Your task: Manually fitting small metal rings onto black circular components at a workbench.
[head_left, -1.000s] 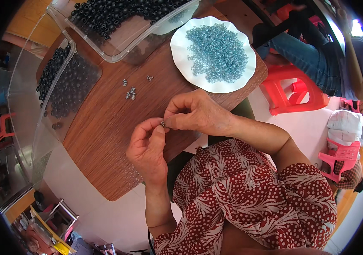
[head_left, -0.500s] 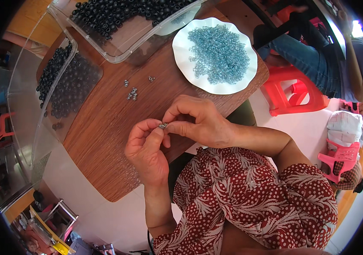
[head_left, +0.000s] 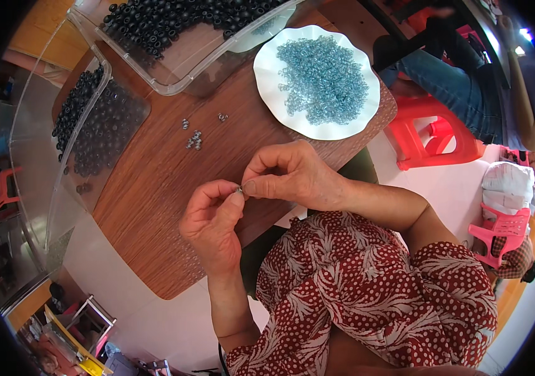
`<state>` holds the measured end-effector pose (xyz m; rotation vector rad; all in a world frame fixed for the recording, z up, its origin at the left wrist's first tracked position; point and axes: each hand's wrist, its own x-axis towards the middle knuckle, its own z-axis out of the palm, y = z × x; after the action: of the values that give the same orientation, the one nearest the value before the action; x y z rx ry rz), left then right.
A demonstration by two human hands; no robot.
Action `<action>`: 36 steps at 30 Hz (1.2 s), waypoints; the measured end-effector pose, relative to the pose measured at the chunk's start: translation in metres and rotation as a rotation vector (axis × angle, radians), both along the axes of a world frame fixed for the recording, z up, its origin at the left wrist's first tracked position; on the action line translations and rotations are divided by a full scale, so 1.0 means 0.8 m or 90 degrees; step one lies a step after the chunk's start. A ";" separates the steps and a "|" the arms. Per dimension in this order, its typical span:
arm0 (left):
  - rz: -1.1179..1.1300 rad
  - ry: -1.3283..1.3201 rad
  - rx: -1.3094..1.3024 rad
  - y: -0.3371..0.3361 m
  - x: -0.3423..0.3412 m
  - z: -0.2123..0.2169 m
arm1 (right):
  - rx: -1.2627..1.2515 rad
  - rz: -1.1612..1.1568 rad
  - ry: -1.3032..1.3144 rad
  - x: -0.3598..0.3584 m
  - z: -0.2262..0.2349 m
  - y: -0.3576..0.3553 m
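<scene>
Between my two hands, over the brown wooden table [head_left: 154, 207], is a tiny silvery, ring-like piece [head_left: 240, 189], mostly covered by fingertips. My left hand [head_left: 214, 222] pinches it between thumb and forefinger. From the other side, my right hand [head_left: 298, 178] closes thumb and forefinger at the same spot; whether it grips the same piece or another is too small to tell. Beyond the hands lie a small cluster of silvery ring-like pieces [head_left: 194, 140] and two smaller groups. A white wavy-rimmed plate [head_left: 266, 69] at the back right carries a heap of clear bluish rings [head_left: 324, 78].
At the far left, a clear plastic bin [head_left: 173, 88] holds many black beads [head_left: 154, 37], with more in a clear container [head_left: 107, 72] beside it. A red plastic stool [head_left: 436, 135] and a person in jeans [head_left: 452, 91] are at the right. A pink chair [head_left: 505, 232] stands farther off.
My left hand has shifted slightly left and down. The fingertips now cover more of the silvery piece, and my right thumb has straightened along it. The plate and loose pieces stay put.
</scene>
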<state>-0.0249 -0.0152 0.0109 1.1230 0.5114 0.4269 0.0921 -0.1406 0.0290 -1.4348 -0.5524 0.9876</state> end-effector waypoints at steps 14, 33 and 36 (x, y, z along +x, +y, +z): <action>-0.037 -0.041 -0.237 0.004 0.005 -0.009 | 0.010 -0.090 0.291 0.001 -0.002 0.013; 0.026 -0.017 -0.060 -0.004 0.006 0.009 | 0.050 -0.127 -0.016 -0.015 -0.001 0.011; 0.031 -0.021 -0.096 -0.003 0.005 0.008 | 0.065 -0.113 -0.409 -0.011 -0.004 0.010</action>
<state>-0.0206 -0.0177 0.0175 0.9589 0.5342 0.4419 0.0831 -0.1325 0.0261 -1.6705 -0.9054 0.3344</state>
